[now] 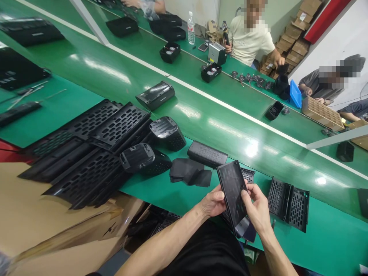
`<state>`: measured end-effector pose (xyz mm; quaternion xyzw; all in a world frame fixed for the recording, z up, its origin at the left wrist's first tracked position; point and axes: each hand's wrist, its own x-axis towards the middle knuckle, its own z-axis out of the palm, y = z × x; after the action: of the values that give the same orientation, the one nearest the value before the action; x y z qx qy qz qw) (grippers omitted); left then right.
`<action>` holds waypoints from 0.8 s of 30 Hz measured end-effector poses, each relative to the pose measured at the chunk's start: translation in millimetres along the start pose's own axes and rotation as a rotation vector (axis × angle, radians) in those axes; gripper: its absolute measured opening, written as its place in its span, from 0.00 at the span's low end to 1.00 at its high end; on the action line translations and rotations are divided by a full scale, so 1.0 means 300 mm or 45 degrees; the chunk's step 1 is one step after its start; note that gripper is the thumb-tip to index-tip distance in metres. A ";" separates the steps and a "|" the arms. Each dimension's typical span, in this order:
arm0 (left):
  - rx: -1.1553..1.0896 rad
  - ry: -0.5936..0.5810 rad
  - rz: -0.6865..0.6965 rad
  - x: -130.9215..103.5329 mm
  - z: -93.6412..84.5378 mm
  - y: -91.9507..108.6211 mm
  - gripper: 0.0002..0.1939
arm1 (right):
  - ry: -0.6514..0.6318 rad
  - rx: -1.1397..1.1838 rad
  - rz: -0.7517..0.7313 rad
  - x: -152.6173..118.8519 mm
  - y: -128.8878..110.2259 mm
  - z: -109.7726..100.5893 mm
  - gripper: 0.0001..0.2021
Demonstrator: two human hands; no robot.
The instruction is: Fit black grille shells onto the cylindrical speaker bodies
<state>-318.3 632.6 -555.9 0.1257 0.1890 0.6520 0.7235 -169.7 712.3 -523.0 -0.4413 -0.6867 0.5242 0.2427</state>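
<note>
Between my two hands, near the front edge of the green bench, is a black plastic grille panel (pixel 232 191) covered by a thin dark sheet. My left hand (pixel 214 201) grips its left edge with the thumb on the rim. On the right side, my right hand (pixel 257 203) holds it, the thumb pressing on its face. Just left of the panel lie several black mesh cloth pieces (pixel 186 171). A perforated black casing (pixel 207 153) rests behind them. To the right of my hands, two slotted grille panels (pixel 288 203) lie side by side.
Many black grilles (pixel 112 126) are piled at left, beside two rounded speaker housings (pixel 167 132). A cardboard box (pixel 71 214) stands at front left. A long green conveyor (pixel 201 111) runs across, carrying a black casing (pixel 156 94). Across it, people (pixel 248 38) work near a water bottle (pixel 191 28).
</note>
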 end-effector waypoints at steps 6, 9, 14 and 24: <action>-0.013 -0.016 0.003 0.003 -0.006 -0.004 0.44 | 0.040 -0.082 -0.042 0.002 -0.002 0.004 0.12; -0.020 -0.017 0.000 0.006 -0.006 -0.006 0.45 | 0.029 -0.117 -0.049 0.001 -0.004 0.000 0.12; -0.027 -0.021 -0.025 0.007 -0.006 -0.006 0.46 | 0.016 -0.194 -0.058 0.004 -0.013 -0.007 0.13; -0.067 -0.054 -0.066 0.005 -0.015 -0.001 0.50 | 0.055 -0.247 -0.115 0.015 -0.036 -0.003 0.15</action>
<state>-319.8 633.9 -560.2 0.1155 0.1596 0.6348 0.7472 -175.2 716.1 -513.2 -0.4425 -0.7479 0.4343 0.2370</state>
